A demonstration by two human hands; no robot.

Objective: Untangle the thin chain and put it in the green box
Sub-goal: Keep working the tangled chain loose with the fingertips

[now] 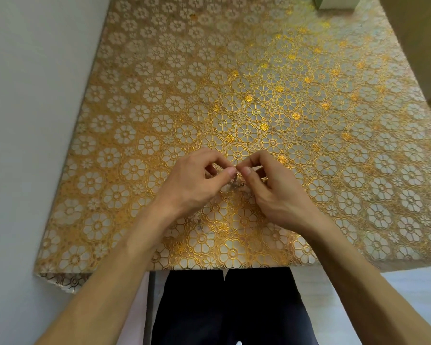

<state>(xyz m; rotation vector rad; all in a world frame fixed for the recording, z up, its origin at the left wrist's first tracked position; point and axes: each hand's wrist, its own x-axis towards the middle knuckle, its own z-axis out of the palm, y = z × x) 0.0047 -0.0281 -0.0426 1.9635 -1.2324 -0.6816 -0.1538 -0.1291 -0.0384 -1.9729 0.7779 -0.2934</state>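
A thin, pale metal chain (235, 181) hangs bunched between my two hands, just above the table. My left hand (194, 181) pinches it between thumb and forefinger, and my right hand (271, 188) pinches it the same way from the other side. The fingertips of both hands nearly touch. Most of the chain is hidden by my fingers and blends with the cloth. A pale green box (335, 1) stands at the table's far right edge, cut off by the top of the frame.
The table is covered with a gold and white flowered cloth (159, 100). A grey wall runs along the table's left side. My dark trousers show below the near table edge (209, 267).
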